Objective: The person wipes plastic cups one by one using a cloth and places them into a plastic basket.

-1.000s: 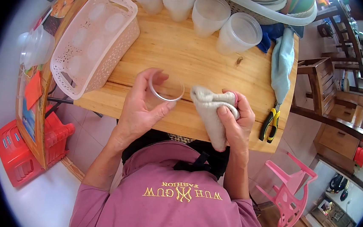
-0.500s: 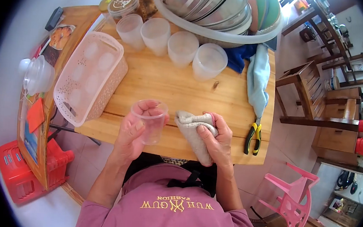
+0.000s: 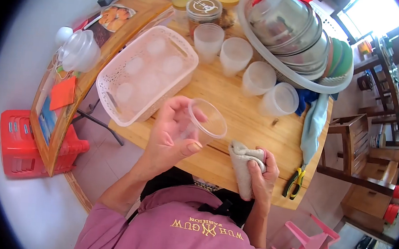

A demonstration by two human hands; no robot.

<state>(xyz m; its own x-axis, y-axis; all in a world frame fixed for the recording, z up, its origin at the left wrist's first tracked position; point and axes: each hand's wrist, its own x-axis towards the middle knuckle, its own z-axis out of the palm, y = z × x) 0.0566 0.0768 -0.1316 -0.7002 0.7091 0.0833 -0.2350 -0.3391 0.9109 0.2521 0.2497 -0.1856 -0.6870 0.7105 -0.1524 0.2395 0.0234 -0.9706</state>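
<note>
My left hand is wrapped around a clear plastic cup, which tilts with its wide rim facing up and to the right. The cup is above the table's front edge, just right of a pale pink plastic basket. Pale round cup shapes show inside the basket. A folded grey-beige cloth is gripped in my right hand, thumb pressed on it, at the front of the table and apart from the cup. Several frosted plastic cups stand in a row behind.
A big white basket of metal bowls fills the back right. Lidded jars stand at the back. A light blue cloth and yellow-black pliers lie along the right edge. A pink chair is on the floor.
My left hand has raised the clear cup and tilted it, bringing it closer to the pink basket. My right hand still grips the cloth. The camera view has turned and shifted.
</note>
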